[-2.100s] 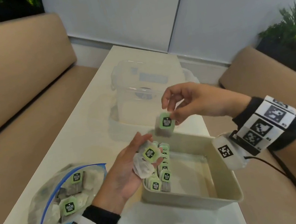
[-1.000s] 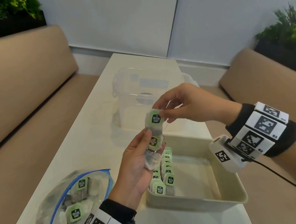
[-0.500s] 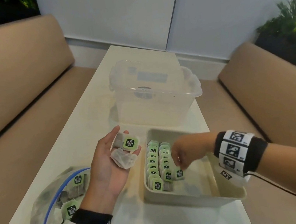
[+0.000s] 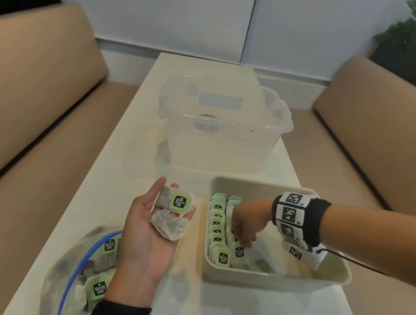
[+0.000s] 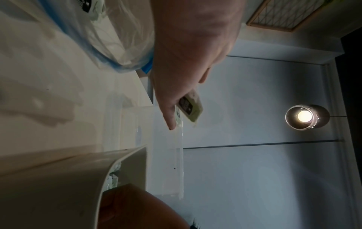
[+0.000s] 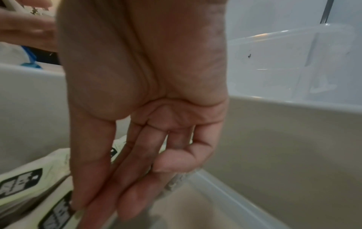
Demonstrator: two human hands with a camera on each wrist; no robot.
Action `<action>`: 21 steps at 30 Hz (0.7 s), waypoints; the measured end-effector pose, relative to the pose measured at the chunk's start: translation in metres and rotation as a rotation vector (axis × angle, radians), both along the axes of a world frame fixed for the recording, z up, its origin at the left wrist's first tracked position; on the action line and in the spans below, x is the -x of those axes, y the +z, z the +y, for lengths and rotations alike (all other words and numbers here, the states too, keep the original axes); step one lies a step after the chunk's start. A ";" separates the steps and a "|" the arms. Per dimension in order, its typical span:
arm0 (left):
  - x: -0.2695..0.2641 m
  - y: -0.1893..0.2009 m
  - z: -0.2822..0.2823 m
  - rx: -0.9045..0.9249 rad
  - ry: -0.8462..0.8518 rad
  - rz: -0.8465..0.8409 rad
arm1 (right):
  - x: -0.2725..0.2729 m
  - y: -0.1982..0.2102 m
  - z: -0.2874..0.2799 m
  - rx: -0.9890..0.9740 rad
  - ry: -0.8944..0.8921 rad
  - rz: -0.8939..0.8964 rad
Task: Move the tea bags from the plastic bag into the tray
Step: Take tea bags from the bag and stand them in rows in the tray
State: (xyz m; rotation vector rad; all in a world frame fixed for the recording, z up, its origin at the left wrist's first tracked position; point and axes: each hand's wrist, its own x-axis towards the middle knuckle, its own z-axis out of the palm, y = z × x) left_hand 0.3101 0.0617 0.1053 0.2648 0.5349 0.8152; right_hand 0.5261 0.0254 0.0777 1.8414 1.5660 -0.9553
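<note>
Newly placed "McCoy teas" bag (image 4: 239,252) stands under right hand (image 4: 242,226).

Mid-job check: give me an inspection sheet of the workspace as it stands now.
Surface: pale table.
Job's things: tray holds two rows of upright tea bags; plastic bag still holds several.
Clutter: clear lidded tub behind the tray.
Grippers: left hand, palm up, carries loose tea bags; right hand reaches into the tray, fingers straight at the second row.
Cables: black lead at right wrist.
Surroundings: tan benches, plant.
</note>
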 end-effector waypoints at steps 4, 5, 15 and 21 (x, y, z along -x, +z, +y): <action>-0.002 -0.001 -0.001 -0.004 -0.009 -0.018 | 0.000 -0.002 -0.001 -0.028 -0.032 -0.005; -0.003 -0.001 -0.001 -0.001 -0.010 -0.023 | -0.001 -0.002 -0.002 -0.033 -0.039 -0.007; -0.012 0.003 -0.004 0.069 0.018 -0.090 | 0.022 0.084 0.005 -0.699 -0.252 0.300; -0.021 0.002 -0.008 0.116 0.015 -0.103 | 0.049 0.087 0.007 -0.699 -0.305 0.421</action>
